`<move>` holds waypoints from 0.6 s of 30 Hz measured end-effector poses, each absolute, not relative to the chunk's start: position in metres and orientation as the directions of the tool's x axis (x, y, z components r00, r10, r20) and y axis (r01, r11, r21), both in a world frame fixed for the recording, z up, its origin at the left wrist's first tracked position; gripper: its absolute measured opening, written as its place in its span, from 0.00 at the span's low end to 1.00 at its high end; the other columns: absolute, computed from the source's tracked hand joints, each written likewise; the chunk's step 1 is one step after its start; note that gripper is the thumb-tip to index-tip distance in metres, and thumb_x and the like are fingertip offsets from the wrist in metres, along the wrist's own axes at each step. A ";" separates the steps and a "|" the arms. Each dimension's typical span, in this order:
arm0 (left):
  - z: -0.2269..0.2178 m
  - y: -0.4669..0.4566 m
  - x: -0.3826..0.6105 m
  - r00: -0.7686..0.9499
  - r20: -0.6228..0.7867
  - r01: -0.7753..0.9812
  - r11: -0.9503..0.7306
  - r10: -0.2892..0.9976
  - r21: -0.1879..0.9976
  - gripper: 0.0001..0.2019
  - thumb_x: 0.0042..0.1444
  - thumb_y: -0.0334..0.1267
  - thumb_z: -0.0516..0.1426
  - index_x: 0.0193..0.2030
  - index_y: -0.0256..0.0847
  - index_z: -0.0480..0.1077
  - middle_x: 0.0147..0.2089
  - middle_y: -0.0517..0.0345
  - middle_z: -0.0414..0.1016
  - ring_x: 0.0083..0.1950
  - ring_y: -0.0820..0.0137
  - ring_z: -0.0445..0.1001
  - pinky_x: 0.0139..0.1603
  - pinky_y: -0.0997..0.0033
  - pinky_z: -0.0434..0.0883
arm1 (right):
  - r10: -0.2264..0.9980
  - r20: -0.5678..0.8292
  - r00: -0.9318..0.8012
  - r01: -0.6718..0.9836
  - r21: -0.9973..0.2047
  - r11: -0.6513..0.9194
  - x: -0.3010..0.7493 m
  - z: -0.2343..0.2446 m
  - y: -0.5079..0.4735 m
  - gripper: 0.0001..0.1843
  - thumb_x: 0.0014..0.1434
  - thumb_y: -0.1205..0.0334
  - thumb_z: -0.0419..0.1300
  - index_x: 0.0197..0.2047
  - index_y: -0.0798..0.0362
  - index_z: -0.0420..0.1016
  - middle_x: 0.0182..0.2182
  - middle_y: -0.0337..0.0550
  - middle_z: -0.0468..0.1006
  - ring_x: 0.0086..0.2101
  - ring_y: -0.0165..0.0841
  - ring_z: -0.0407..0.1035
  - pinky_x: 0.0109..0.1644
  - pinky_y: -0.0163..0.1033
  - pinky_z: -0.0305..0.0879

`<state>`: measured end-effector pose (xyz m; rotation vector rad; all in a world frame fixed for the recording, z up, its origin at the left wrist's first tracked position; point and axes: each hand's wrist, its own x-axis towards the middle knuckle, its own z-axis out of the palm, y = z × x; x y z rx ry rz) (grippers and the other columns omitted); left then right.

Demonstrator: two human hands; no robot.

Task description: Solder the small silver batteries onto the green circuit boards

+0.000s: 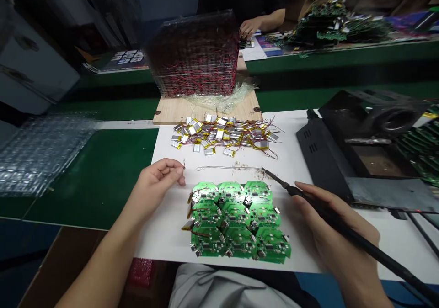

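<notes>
Green counters [92, 189] fill the workroom, and a co-worker's hand [248, 27] rests at the far one, near a heap of circuit boards [332, 29]. Along the near edge of the closer counter lies a white sheet [164, 148]. Nine green circuit boards [236, 219] sit on it in a tight three-by-three block, some with short wires. Above them is a pile of flat silver batteries [222, 134] with red wires, and a thin wire loop [226, 167] lies between the pile and the block. The right hand [329, 225] wraps around a black soldering iron [356, 237], its tip just beside the block's top right corner. The left hand [156, 182] rests by the block's top left corner, fingers curled and pressed together. A tiny wire scrap [184, 164] shows at the fingertips, too small to tell if it is pinched. Behind the sheet, a wooden board [171, 114] carries a clear stack of wired batteries [194, 54].
</notes>
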<state>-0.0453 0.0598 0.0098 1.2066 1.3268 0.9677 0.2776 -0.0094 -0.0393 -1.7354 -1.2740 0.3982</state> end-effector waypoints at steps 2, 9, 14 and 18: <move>0.013 0.053 -0.039 0.068 -0.162 0.205 0.145 0.984 0.968 0.07 0.59 0.42 0.64 0.36 0.41 0.76 0.28 0.63 0.75 0.31 0.72 0.72 0.36 0.73 0.68 | 0.877 0.240 0.416 0.583 -0.811 -0.054 0.278 -0.042 -0.009 0.12 0.56 0.48 0.67 0.43 0.40 0.83 0.39 0.35 0.84 0.39 0.36 0.79 0.46 0.37 0.72; 0.024 0.038 -0.017 0.127 -0.075 0.382 0.021 0.989 0.924 0.06 0.60 0.38 0.60 0.33 0.41 0.75 0.30 0.62 0.74 0.32 0.72 0.70 0.32 0.75 0.66 | 0.910 0.235 0.342 0.600 -0.800 -0.019 0.278 -0.042 -0.010 0.10 0.57 0.48 0.66 0.42 0.38 0.83 0.40 0.34 0.84 0.41 0.36 0.79 0.48 0.38 0.72; 0.028 0.035 -0.009 0.193 0.014 0.433 -0.098 0.981 0.896 0.05 0.62 0.35 0.59 0.35 0.41 0.76 0.31 0.61 0.72 0.34 0.71 0.70 0.34 0.72 0.67 | 0.880 0.238 0.411 0.586 -0.808 -0.055 0.269 -0.025 -0.017 0.10 0.58 0.50 0.66 0.43 0.40 0.83 0.43 0.38 0.83 0.44 0.41 0.77 0.52 0.43 0.68; 0.031 0.028 -0.006 0.260 0.035 0.458 -0.155 0.965 0.875 0.05 0.63 0.34 0.58 0.38 0.43 0.76 0.32 0.61 0.71 0.34 0.71 0.70 0.33 0.72 0.66 | 0.824 0.236 0.516 0.598 -0.787 -0.149 0.256 -0.001 -0.026 0.13 0.60 0.49 0.66 0.47 0.40 0.82 0.38 0.41 0.84 0.38 0.43 0.79 0.45 0.46 0.72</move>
